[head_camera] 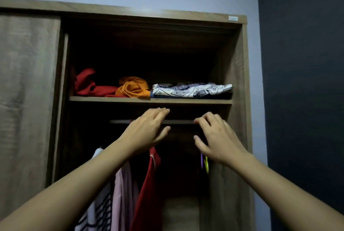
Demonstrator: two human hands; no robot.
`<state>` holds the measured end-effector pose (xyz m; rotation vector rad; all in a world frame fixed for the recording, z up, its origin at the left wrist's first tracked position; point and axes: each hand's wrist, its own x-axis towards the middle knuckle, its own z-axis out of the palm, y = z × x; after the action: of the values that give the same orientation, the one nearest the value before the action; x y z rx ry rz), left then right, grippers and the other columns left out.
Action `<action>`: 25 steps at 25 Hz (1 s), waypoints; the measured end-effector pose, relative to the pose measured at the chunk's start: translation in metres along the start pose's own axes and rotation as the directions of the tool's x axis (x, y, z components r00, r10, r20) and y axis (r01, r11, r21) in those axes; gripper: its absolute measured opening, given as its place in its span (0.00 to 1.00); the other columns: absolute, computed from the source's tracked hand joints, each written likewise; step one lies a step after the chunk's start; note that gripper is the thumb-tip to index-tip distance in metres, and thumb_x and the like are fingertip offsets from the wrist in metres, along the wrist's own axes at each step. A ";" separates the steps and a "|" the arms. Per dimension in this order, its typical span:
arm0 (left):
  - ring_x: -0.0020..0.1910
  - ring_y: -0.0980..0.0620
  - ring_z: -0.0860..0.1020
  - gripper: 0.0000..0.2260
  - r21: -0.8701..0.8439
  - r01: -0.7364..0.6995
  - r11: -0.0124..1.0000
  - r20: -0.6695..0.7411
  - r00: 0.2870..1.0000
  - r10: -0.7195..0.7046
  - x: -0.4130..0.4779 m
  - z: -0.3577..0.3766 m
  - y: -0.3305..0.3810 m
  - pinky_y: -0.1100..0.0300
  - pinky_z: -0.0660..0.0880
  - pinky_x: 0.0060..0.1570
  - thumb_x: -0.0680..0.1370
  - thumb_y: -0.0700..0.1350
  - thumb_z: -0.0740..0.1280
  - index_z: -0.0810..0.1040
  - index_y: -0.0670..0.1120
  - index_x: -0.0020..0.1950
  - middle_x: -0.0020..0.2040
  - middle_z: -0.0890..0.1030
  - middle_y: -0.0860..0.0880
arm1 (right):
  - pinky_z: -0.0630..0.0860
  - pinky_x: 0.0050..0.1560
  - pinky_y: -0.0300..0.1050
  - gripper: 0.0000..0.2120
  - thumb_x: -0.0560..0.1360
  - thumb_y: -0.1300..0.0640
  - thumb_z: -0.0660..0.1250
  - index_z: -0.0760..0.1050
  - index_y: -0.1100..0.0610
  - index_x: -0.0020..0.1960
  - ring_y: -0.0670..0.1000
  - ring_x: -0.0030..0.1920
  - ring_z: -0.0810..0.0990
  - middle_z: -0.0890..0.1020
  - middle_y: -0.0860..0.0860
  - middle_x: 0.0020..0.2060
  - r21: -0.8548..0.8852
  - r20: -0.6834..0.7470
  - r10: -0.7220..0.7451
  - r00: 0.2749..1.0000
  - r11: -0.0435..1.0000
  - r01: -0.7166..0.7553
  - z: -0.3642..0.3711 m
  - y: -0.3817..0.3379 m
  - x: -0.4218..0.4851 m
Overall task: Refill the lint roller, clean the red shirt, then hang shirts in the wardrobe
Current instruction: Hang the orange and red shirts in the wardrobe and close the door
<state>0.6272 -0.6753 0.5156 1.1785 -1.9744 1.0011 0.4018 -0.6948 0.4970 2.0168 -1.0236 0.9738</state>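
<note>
The brown wooden wardrobe (240,81) stands open in front of me. A red shirt (147,189) hangs from the rail (178,121), to the right of a pink shirt (122,191) and a striped shirt (100,210). My left hand (149,128) is raised in front of the rail with its fingers relaxed and holds nothing. My right hand (216,135) is up at the same height, fingers loosely bent, also holding nothing. The hanger hooks are hidden behind my hands and in shadow.
On the shelf (149,100) above the rail lie a crumpled red garment (89,84), an orange cloth (133,87) and a folded patterned white-and-navy fabric (191,90). A sliding door (28,91) covers the left half. Purple and yellow hangers (204,162) hang at the right.
</note>
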 end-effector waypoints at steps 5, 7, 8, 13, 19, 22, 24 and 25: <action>0.63 0.42 0.74 0.26 0.167 -0.010 0.986 -0.075 0.997 0.023 0.052 -0.001 -0.069 0.54 0.71 0.62 0.74 0.50 0.66 0.68 0.39 0.68 0.64 0.74 0.40 | 0.73 0.55 0.50 0.28 0.69 0.39 0.56 0.71 0.56 0.61 0.57 0.55 0.75 0.75 0.55 0.55 -0.082 -0.016 -0.083 0.996 0.993 0.082 0.027 0.006 0.079; 0.70 0.44 0.66 0.31 0.165 0.063 0.984 -0.026 0.998 -0.060 0.070 -0.008 -0.095 0.57 0.62 0.68 0.75 0.49 0.67 0.60 0.41 0.73 0.72 0.65 0.41 | 0.66 0.65 0.52 0.33 0.71 0.36 0.59 0.64 0.56 0.68 0.58 0.66 0.68 0.68 0.58 0.66 -0.074 0.053 -0.094 0.994 0.992 0.098 0.042 0.006 0.112; 0.73 0.45 0.61 0.34 0.161 0.112 0.981 0.018 0.993 -0.116 0.078 -0.011 -0.108 0.57 0.59 0.70 0.75 0.51 0.67 0.55 0.43 0.75 0.75 0.59 0.43 | 0.60 0.69 0.52 0.38 0.71 0.34 0.60 0.59 0.56 0.71 0.58 0.71 0.62 0.63 0.58 0.71 -0.065 0.086 -0.090 0.992 0.993 0.096 0.050 0.006 0.127; 0.76 0.45 0.49 0.51 0.197 0.343 0.919 0.314 0.866 -0.390 0.118 -0.018 -0.159 0.50 0.54 0.72 0.66 0.63 0.72 0.42 0.52 0.76 0.78 0.42 0.47 | 0.49 0.74 0.54 0.55 0.57 0.20 0.45 0.45 0.49 0.76 0.55 0.76 0.49 0.51 0.55 0.77 -0.118 0.133 -0.072 0.989 0.989 0.088 0.089 0.007 0.180; 0.75 0.42 0.54 0.54 0.198 0.416 0.888 0.479 0.749 -0.458 0.142 0.011 -0.195 0.43 0.49 0.74 0.65 0.63 0.72 0.35 0.56 0.74 0.77 0.52 0.41 | 0.50 0.73 0.54 0.45 0.66 0.28 0.59 0.44 0.43 0.75 0.52 0.76 0.51 0.53 0.49 0.76 -0.085 0.118 -0.045 0.992 0.995 0.055 0.105 0.012 0.185; 0.63 0.42 0.72 0.33 0.319 0.295 0.901 0.363 0.840 -0.403 0.153 0.022 -0.192 0.41 0.65 0.66 0.69 0.56 0.71 0.63 0.51 0.71 0.64 0.74 0.42 | 0.52 0.73 0.53 0.40 0.71 0.35 0.62 0.45 0.42 0.75 0.51 0.75 0.55 0.56 0.49 0.76 -0.098 0.092 -0.049 0.995 0.993 0.058 0.106 0.013 0.186; 0.58 0.41 0.76 0.18 0.391 0.198 0.899 0.321 0.886 -0.334 0.160 0.015 -0.190 0.37 0.68 0.62 0.71 0.51 0.69 0.72 0.50 0.60 0.58 0.77 0.44 | 0.54 0.72 0.53 0.38 0.72 0.38 0.63 0.46 0.42 0.75 0.51 0.75 0.57 0.57 0.49 0.76 -0.101 0.079 -0.048 0.996 0.993 0.055 0.108 0.012 0.185; 0.58 0.40 0.76 0.16 0.407 0.169 0.898 0.301 0.903 -0.307 0.163 0.010 -0.190 0.36 0.68 0.61 0.72 0.49 0.68 0.73 0.50 0.59 0.57 0.77 0.43 | 0.54 0.72 0.52 0.38 0.72 0.38 0.62 0.46 0.42 0.75 0.51 0.75 0.57 0.58 0.48 0.76 -0.102 0.081 -0.044 0.996 0.993 0.052 0.108 0.012 0.185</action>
<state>0.7309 -0.8138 0.6967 1.8894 -1.8805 1.1201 0.5026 -0.8535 0.6004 1.9974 -1.0411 0.8058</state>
